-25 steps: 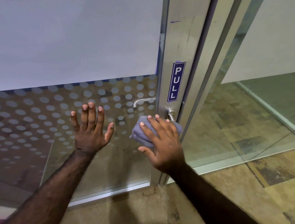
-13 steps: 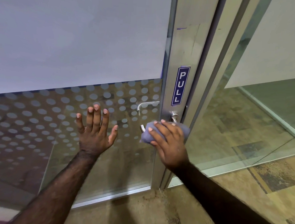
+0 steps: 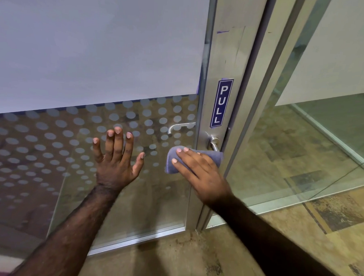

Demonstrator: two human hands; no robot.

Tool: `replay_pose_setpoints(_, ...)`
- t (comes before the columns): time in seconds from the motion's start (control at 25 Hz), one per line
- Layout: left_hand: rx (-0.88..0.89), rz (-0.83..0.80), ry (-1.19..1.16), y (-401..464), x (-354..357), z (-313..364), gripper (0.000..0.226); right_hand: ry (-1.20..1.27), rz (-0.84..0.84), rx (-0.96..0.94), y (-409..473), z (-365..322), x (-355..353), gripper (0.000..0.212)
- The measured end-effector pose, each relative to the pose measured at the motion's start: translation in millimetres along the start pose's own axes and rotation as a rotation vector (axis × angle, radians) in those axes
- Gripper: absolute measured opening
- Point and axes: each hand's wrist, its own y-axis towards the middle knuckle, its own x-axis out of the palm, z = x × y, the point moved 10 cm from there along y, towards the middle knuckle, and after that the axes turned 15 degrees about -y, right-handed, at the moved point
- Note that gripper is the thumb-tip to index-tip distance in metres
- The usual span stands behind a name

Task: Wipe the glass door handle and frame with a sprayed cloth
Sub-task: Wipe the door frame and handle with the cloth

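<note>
Frosted film covers the upper left of the frame, giving way to dotted glass (image 3: 51, 148) lower down, with mottled floor tiles at the bottom right. Your left hand (image 3: 115, 166) is spread flat against the glass door, fingers splayed, holding nothing. Your right hand (image 3: 198, 176) presses the blue-grey cloth (image 3: 213, 157) flat-fingered over the lever handle (image 3: 214, 142), at centre right just below the PULL sticker (image 3: 221, 104) on the aluminium frame (image 3: 228, 56). Only the handle's base shows above the cloth; the lever beneath is hidden. From here, pressing down too hard could trip the latch and swing the door, taking your bracing hand with it. That bare palm may also leave 1 fresh smear on the glass.
</note>
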Motion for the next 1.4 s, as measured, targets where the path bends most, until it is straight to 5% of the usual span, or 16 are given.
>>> replay_pose_setpoints(0.24,0.0,-0.016,0.021,2,1,1,0.096,0.082,-0.05,-0.172,-32,72,9,0.049)
replay_pose_setpoints(0.4,-0.004,-0.015,0.015,2,1,1,0.097,0.139,-0.08,-0.026,-41,95,12,0.047)
replay_pose_setpoints(0.72,-0.015,-0.029,0.002,1,3,-1,0.097,0.046,0.015,0.111,0,5,-2,0.067)
replay_pose_setpoints(0.96,-0.015,-0.027,0.007,0,3,-1,0.095,0.016,-0.002,0.225,28,-12,-1,0.051)
replay_pose_setpoints(1.16,-0.015,-0.041,0.024,-1,5,-2,0.095,0.113,-0.037,0.129,-24,42,2,0.069)
replay_pose_setpoints(1.4,-0.061,-0.096,-0.023,3,-1,5,0.091,0.275,-0.07,0.433,-66,117,-12,0.056)
